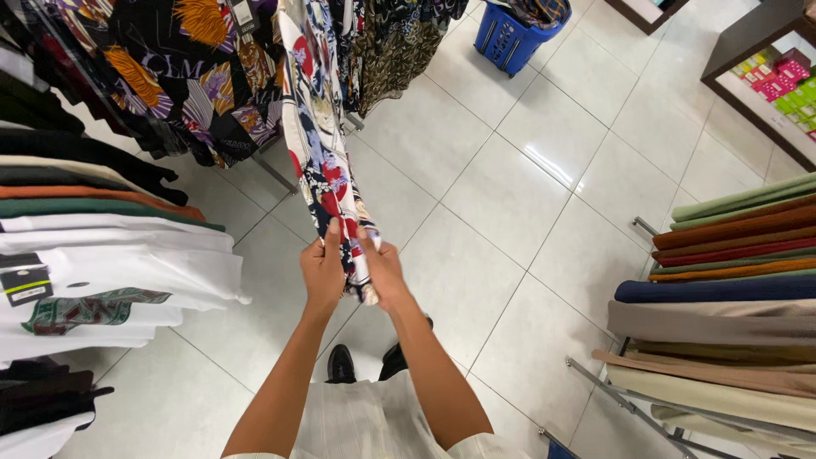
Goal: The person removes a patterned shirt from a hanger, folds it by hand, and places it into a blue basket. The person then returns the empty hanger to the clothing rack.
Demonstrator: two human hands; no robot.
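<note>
Two hands, the left hand (pixel 323 274) and right hand (pixel 383 274), grip one floral garment (pixel 319 144). One blue basket (pixel 508 38) stands far beyond them; two black shoes (pixel 342 364) below them.

White tiled floor (pixel 510 195) carries a blue basket (pixel 510 38), rack legs (pixel 276 174), and seemingly black shoes (pixel 341 364).

A clothing shop: racks of hung shirts (pixel 102 255) left of the fingers (pixel 327 246), folded-looking garments (pixel 722 280) right, blue basket (pixel 510 38) beyond on tiled floor (pixel 510 195).
</note>
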